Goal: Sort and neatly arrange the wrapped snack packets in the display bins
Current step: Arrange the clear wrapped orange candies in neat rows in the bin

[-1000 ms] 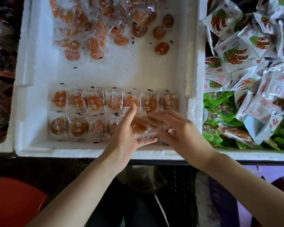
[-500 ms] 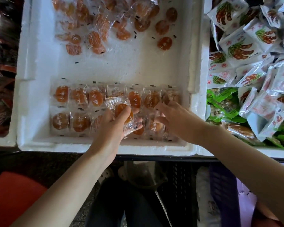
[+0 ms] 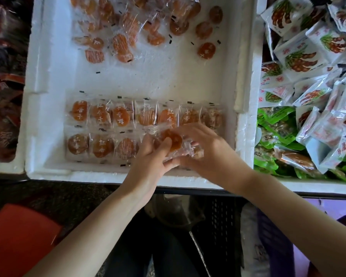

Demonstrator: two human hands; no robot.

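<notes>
A white foam bin [image 3: 48, 116] holds clear-wrapped orange dried-fruit packets. Two neat rows of packets [image 3: 120, 116] lie along its near side, and a loose heap of packets [image 3: 128, 29] lies at the far side. My left hand [image 3: 148, 156] holds one clear packet [image 3: 173, 139] with the thumb on top of its orange disc, above the right end of the near row. My right hand [image 3: 206, 154] grips the same packet's right end with curled fingers. The near row's right part is hidden under both hands.
A bin to the right [image 3: 316, 184] is piled with white red-printed packets [image 3: 300, 56] and green packets [image 3: 276, 124]. A bin of dark red packets [image 3: 2, 120] sits at the left. A red stool [image 3: 18, 240] and a black crate [image 3: 218, 226] stand below the bins' edge.
My left hand carried a packet rightwards from the middle of the rows. My right hand moved in from the row's right end and took hold of that packet too.
</notes>
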